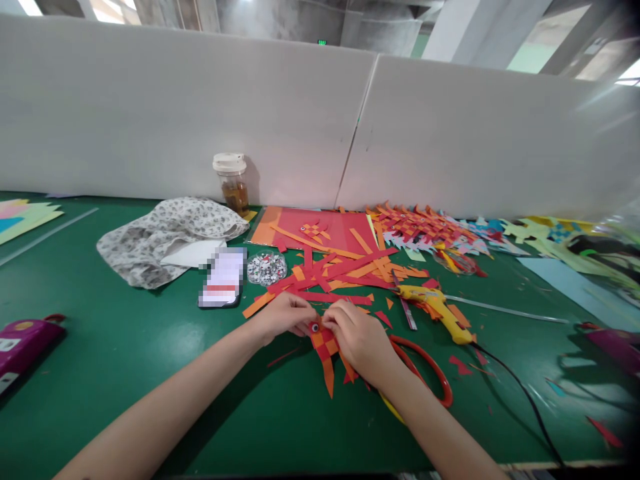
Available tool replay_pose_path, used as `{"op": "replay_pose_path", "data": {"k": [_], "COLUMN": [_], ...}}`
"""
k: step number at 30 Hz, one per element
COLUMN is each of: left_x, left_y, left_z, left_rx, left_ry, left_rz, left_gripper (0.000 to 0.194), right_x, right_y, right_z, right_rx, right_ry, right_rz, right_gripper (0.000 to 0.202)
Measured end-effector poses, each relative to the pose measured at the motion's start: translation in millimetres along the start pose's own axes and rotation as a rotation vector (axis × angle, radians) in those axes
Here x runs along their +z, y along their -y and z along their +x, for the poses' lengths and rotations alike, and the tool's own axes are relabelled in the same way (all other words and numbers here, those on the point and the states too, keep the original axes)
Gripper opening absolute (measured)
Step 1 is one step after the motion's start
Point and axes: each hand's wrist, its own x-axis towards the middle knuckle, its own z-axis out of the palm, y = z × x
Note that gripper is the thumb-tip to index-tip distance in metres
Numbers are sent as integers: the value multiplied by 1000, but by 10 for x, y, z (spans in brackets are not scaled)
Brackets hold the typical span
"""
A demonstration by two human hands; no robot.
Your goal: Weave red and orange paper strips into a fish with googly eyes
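Note:
A small woven fish of red and orange paper point(326, 343), with a googly eye, is between my hands near the middle of the view. My left hand point(289, 316) pinches its head end from the left. From the right, my right hand point(354, 337) pinches its upper edge with bent fingers. The fish's pointed orange strips hang toward me. Red scissor handles point(440, 373) show beside and partly under my right forearm. Behind my hands lies a pile of red and orange paper strips point(345, 268).
A yellow glue gun point(443, 312) with a black cord lies right. Behind are googly eyes point(267, 268), a phone point(223, 277), patterned cloth point(165, 233), a lidded cup point(233, 183) and finished paper fish point(425, 227). Purple cases point(27, 347) flank the green table point(200, 427).

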Motion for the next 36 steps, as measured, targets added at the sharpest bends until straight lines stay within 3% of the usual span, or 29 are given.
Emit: {"op": "replay_pose_path", "data": {"k": [36], "left_x": [31], "left_y": [6], "left_z": [29], "left_rx": [-2], "left_ry": [-52], "left_rz": [-33], "left_gripper": [14], "right_x": [-41], "right_y": [-9], "right_z": [30], "right_rx": [-46], "right_ry": [-28], "right_rz": [-65], "right_gripper": [19]}}
